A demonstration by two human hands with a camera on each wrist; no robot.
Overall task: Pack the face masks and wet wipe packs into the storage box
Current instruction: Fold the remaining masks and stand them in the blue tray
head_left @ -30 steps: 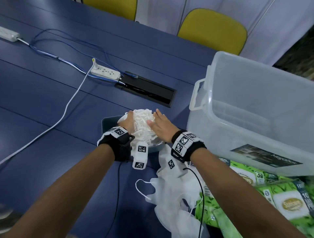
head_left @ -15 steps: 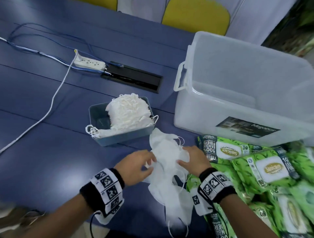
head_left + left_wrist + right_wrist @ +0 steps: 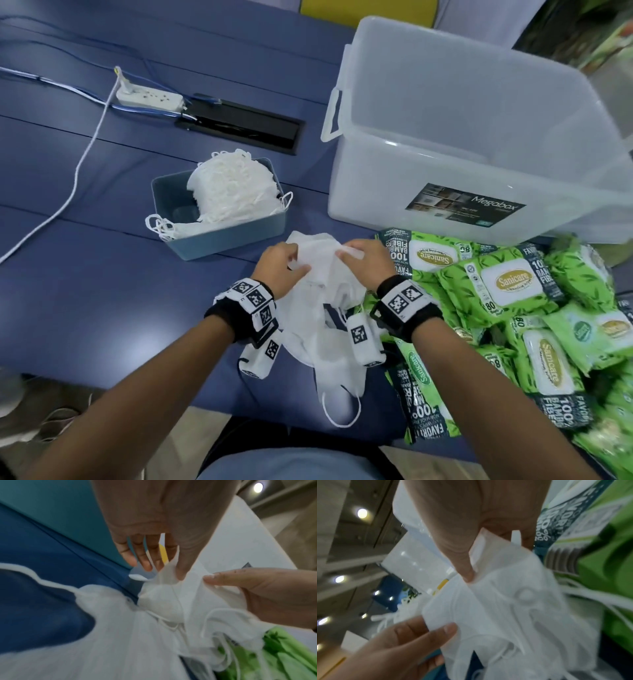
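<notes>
Loose masks (image 3: 317, 308): white, limp, heaped on the counter (image 3: 102, 291) under and between both hands, ear loops trailing toward the body.
Left hand (image 3: 279, 265): pinching the top mask's edge, thumb against curled fingers (image 3: 147, 558).
Right hand (image 3: 364, 262): pinching the same mask's opposite edge, thumb tip (image 3: 467, 574) pressed onto the fabric.
Step in hand, by judgement: gathering the loose masks into one bundle for lifting.
Doing it well: squaring the edges first, tucking stray loops under, gripping the whole stack rather than the top layer alone, lifting level.
Risk: loops snagging on neighbouring packs; lower masks sliding out.
Blue tray (image 3: 219, 236): just beyond the left hand, holding a tall stack of masks (image 3: 233, 188).
Wet wipe packs (image 3: 507, 284): green, piled beside and behind the right hand, none in the box so far as visible.
Storage box (image 3: 479, 178): translucent, open, beyond the right hand; seemingly empty.
Progress, by judgement: early.
</notes>
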